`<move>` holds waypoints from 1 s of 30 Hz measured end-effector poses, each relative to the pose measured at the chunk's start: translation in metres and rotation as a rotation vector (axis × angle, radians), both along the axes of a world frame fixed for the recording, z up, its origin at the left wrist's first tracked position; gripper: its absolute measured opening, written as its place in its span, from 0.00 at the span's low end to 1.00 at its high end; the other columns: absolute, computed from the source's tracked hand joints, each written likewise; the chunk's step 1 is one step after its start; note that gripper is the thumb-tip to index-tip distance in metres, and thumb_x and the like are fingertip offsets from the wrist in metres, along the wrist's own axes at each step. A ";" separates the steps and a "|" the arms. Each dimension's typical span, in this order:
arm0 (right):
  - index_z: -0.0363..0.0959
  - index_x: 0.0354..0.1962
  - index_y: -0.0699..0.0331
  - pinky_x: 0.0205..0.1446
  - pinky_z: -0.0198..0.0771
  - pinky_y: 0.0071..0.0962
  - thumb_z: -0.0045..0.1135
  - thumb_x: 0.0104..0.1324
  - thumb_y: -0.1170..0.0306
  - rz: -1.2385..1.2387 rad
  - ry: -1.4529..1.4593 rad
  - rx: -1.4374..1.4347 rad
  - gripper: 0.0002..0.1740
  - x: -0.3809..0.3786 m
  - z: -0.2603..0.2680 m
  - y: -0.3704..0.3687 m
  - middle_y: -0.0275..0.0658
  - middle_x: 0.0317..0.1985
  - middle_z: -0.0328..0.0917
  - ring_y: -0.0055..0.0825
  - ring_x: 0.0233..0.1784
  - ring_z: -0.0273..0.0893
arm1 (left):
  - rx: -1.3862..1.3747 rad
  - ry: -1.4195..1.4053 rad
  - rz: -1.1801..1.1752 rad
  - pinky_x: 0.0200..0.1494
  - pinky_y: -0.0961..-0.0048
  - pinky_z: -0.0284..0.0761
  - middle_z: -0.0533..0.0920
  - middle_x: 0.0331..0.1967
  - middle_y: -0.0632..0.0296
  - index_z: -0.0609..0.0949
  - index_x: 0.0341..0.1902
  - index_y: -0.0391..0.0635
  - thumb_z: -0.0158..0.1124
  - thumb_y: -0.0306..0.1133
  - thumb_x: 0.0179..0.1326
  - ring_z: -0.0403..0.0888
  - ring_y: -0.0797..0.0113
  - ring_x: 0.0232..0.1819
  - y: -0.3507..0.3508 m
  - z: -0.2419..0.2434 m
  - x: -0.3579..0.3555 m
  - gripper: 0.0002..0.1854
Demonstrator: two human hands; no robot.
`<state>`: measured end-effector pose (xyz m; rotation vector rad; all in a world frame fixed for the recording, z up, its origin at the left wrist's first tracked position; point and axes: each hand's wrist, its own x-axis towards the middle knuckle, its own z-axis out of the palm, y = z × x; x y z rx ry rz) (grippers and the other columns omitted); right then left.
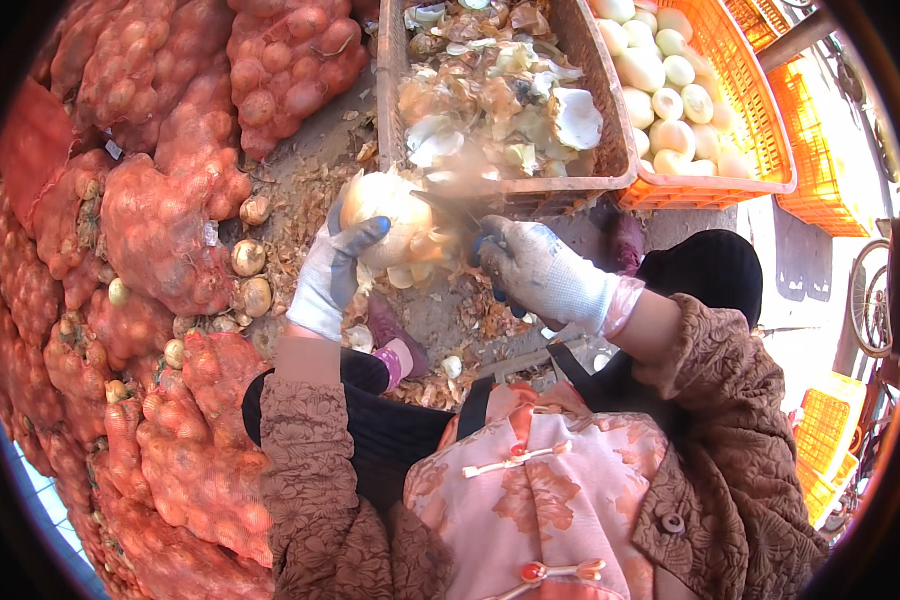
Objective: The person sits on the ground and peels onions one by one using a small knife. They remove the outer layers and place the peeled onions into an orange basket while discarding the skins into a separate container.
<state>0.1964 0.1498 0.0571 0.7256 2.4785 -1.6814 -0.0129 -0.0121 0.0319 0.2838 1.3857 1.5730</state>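
Observation:
My left hand (336, 262), in a white glove with grey-blue coated fingers, holds a large onion (381, 210) in front of me. Pale, torn skin hangs from the onion's lower right side. In the same kind of glove, my right hand (544, 266) is closed around a knife (450, 204). Its dark blade points left towards the onion; blur hides whether the edge touches it. Just beyond both hands stands a dirty plastic crate (621, 142) of onion skins (487, 97). At its right is an orange crate (776, 142) with many peeled onions (671, 105).
Red mesh sacks of onions (165, 232) are piled along the left. Loose onions (251, 256) lie beside them. Skins (292, 217) litter the ground around my feet. More orange crates (817, 150), a yellow crate (825, 420) and a bicycle wheel (872, 298) are at the right.

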 end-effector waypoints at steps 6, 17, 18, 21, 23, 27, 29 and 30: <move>0.72 0.46 0.74 0.44 0.74 0.44 0.47 0.72 0.67 0.103 -0.023 -0.037 0.16 -0.012 0.010 0.007 0.61 0.33 0.78 0.54 0.40 0.81 | -0.019 0.132 0.072 0.56 0.69 0.77 0.82 0.50 0.59 0.74 0.64 0.39 0.78 0.30 0.47 0.80 0.66 0.51 -0.007 -0.009 0.012 0.38; 0.71 0.47 0.68 0.42 0.74 0.51 0.52 0.67 0.68 -0.051 0.024 0.193 0.14 0.029 -0.020 -0.045 0.58 0.32 0.80 0.58 0.38 0.80 | 0.109 0.071 0.403 0.60 0.65 0.78 0.83 0.50 0.57 0.77 0.61 0.38 0.68 0.39 0.62 0.81 0.65 0.54 -0.007 -0.051 0.039 0.26; 0.71 0.47 0.67 0.41 0.74 0.52 0.52 0.68 0.69 -0.087 0.024 0.181 0.13 0.029 -0.019 -0.051 0.57 0.32 0.80 0.58 0.37 0.80 | 0.131 0.049 0.403 0.60 0.65 0.78 0.84 0.50 0.57 0.79 0.59 0.38 0.66 0.40 0.63 0.81 0.65 0.54 -0.008 -0.054 0.039 0.24; 0.71 0.45 0.66 0.41 0.74 0.52 0.51 0.68 0.68 -0.146 -0.015 0.117 0.12 0.027 -0.029 -0.065 0.57 0.31 0.80 0.58 0.36 0.80 | 0.175 -0.038 0.432 0.58 0.62 0.81 0.83 0.52 0.58 0.79 0.59 0.41 0.63 0.37 0.65 0.81 0.64 0.54 -0.014 -0.072 0.035 0.21; 0.71 0.45 0.67 0.41 0.73 0.52 0.51 0.68 0.68 -0.140 -0.033 0.106 0.12 0.029 -0.037 -0.071 0.58 0.30 0.79 0.58 0.37 0.80 | 0.190 -0.128 0.484 0.54 0.59 0.84 0.81 0.54 0.57 0.74 0.66 0.45 0.63 0.32 0.64 0.82 0.63 0.53 -0.017 -0.088 0.030 0.25; 0.72 0.47 0.68 0.41 0.72 0.51 0.52 0.68 0.69 -0.049 -0.102 0.198 0.14 0.053 -0.067 -0.079 0.61 0.29 0.78 0.60 0.38 0.79 | 0.241 -0.111 0.528 0.59 0.59 0.79 0.82 0.55 0.63 0.84 0.48 0.51 0.67 0.45 0.60 0.79 0.63 0.57 0.003 -0.066 0.051 0.17; 0.72 0.47 0.68 0.41 0.73 0.51 0.52 0.68 0.69 -0.032 -0.140 0.253 0.13 0.057 -0.068 -0.078 0.61 0.29 0.78 0.59 0.38 0.79 | 0.330 -0.246 0.589 0.58 0.59 0.79 0.81 0.57 0.64 0.83 0.49 0.54 0.69 0.47 0.57 0.78 0.63 0.58 -0.003 -0.085 0.043 0.18; 0.72 0.47 0.68 0.41 0.73 0.50 0.52 0.68 0.69 -0.066 -0.153 0.282 0.13 0.058 -0.062 -0.073 0.61 0.29 0.78 0.59 0.37 0.79 | 0.339 -0.222 0.590 0.58 0.60 0.79 0.81 0.59 0.64 0.81 0.55 0.54 0.71 0.51 0.54 0.78 0.63 0.58 -0.004 -0.099 0.037 0.26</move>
